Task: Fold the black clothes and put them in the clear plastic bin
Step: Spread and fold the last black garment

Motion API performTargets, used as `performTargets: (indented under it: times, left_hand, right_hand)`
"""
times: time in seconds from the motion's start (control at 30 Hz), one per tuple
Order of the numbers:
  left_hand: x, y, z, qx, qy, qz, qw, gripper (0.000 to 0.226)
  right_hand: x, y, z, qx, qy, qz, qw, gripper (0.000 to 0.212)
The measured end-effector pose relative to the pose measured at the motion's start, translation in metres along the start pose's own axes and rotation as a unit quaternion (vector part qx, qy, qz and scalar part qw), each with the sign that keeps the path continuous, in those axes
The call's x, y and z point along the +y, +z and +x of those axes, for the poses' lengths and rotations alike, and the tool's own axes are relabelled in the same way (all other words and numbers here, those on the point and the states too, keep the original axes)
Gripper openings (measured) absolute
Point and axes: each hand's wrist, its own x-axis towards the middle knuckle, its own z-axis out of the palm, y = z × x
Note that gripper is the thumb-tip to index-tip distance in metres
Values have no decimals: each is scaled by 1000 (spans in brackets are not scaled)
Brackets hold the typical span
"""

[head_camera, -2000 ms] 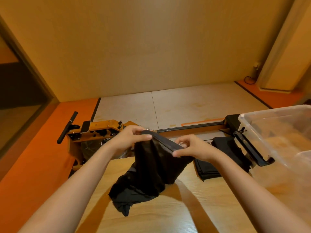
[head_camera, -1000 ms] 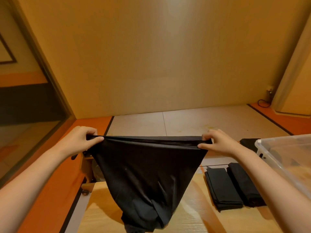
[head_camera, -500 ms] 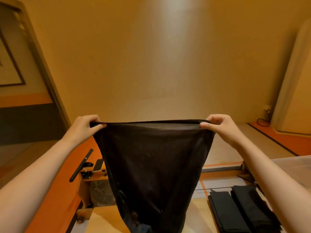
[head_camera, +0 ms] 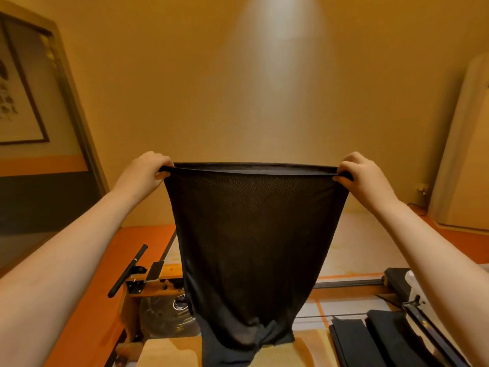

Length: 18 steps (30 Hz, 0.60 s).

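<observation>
Well apart at arm's length, pinching the black garment [head_camera: 251,247] by its top corners with left hand [head_camera: 144,172] and right hand [head_camera: 363,172]; hanging flat, hem seemingly reaching the table's [head_camera: 309,349] far edge.

Rear wall [head_camera: 211,88] plain, tan and unbroken, with one pale patch of light [head_camera: 277,30] high at centre. At left, a dark-framed picture [head_camera: 16,102] hangs beyond a wooden door frame [head_camera: 76,107]; at right, a pale upright panel [head_camera: 465,141] stands in the corner with a wall socket [head_camera: 422,186] and cable low beside it. Floor: pale panels [head_camera: 370,247] in the middle, bordered by orange strips [head_camera: 148,239] — a wooden rowing machine [head_camera: 158,287] with a black handle [head_camera: 127,271] lies across it, just past the edge of a light wooden table [head_camera: 169,353].
</observation>
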Motion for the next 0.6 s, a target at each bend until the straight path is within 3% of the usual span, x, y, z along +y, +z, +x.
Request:
performTargets:
  times: [0.37,0.6]
  left_hand:
    - [9,-16,28,71,-27,-7,997,6]
    - [-2,-12,25,55,-68,-2,996,5]
  right_hand:
    - [-1,-13,20,82,6,-104,991,24]
    - [0,-16,13,54,1,-25,998,32]
